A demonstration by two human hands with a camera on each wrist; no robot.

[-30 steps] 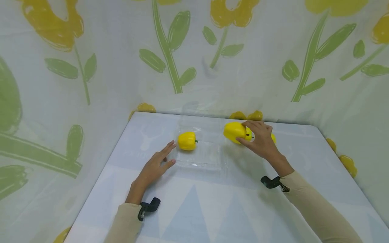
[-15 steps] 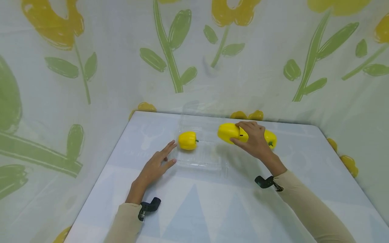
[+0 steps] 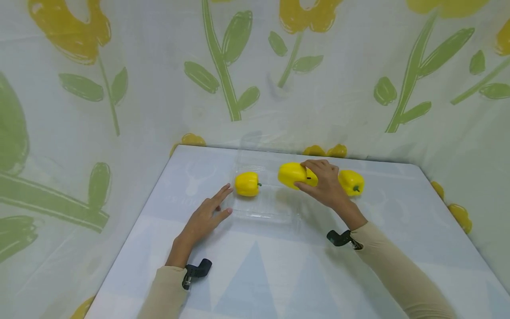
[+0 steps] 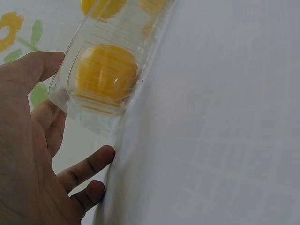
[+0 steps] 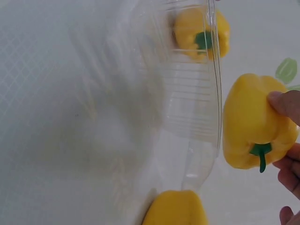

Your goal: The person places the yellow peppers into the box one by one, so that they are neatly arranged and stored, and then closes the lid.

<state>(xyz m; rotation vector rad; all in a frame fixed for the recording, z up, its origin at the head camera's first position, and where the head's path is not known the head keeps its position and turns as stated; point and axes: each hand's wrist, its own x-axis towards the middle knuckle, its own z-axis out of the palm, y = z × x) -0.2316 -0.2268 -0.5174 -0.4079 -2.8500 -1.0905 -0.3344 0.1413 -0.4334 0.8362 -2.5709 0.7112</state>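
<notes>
Held pepper [image 3: 292, 175] moved left, uncovering the rightmost pepper [image 3: 351, 182]

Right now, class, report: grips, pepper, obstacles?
Right grip holds yellow pepper near right side of clear container. Left grip at container's left edge. Second pepper inside container, left side. No obstruction visible.

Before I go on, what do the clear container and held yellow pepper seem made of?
Clear container: likely thin, glossy plastic; its ribbed surface is see-through and catches light. Held yellow pepper: perhaps moulded plastic or foam, smooth with a soft sheen, given its even colour; possibly real.
</notes>
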